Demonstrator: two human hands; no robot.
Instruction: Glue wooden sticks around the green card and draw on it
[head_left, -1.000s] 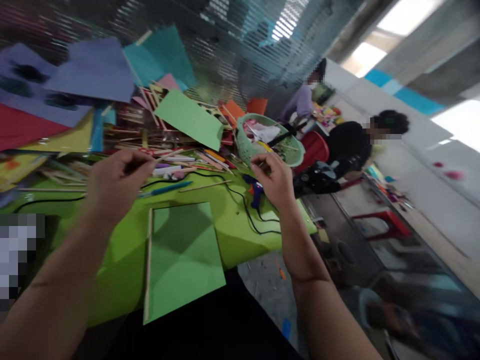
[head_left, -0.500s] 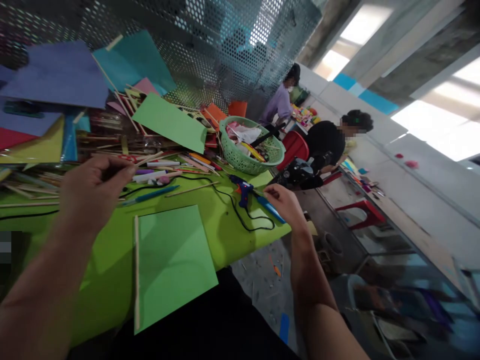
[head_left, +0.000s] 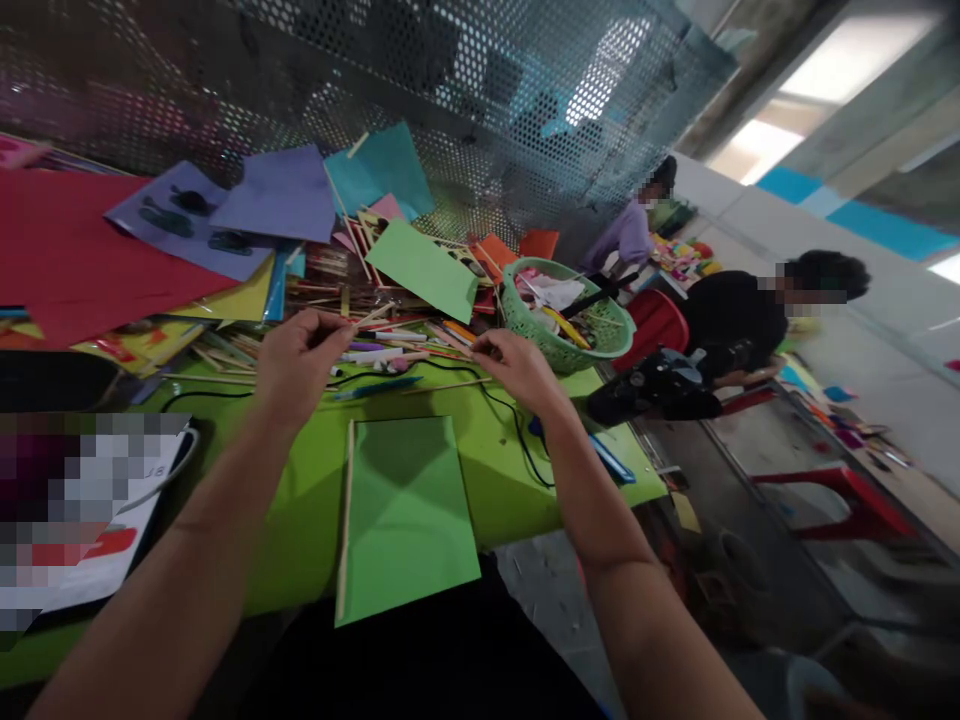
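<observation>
Since the earlier frame, the right hand [head_left: 521,372] had moved left, off the glue gun and the blue tool [head_left: 611,457] by the table's right edge, to just in front of the mesh basket [head_left: 551,345]; the view had swung too, with more of the red sheet [head_left: 82,255] showing. Left hand [head_left: 291,368] had a pale stick [head_left: 377,314] pinched between thumb and fingers, free end out past the fingertips. Right fingers and thumb were close together, narrow gap at most; couldn't tell if anything was between them. Green sheet [head_left: 409,510] lay on the green table [head_left: 300,540] between the forearms, near end out over the lap, untouched, with a wooden strip [head_left: 345,525] along its left edge. Markers [head_left: 379,355] lay between the hands, blue pen [head_left: 379,388] nearer the sheet. Glue gun mostly hidden by the right wrist. Co-worker in black [head_left: 735,325] sat off right.
</observation>
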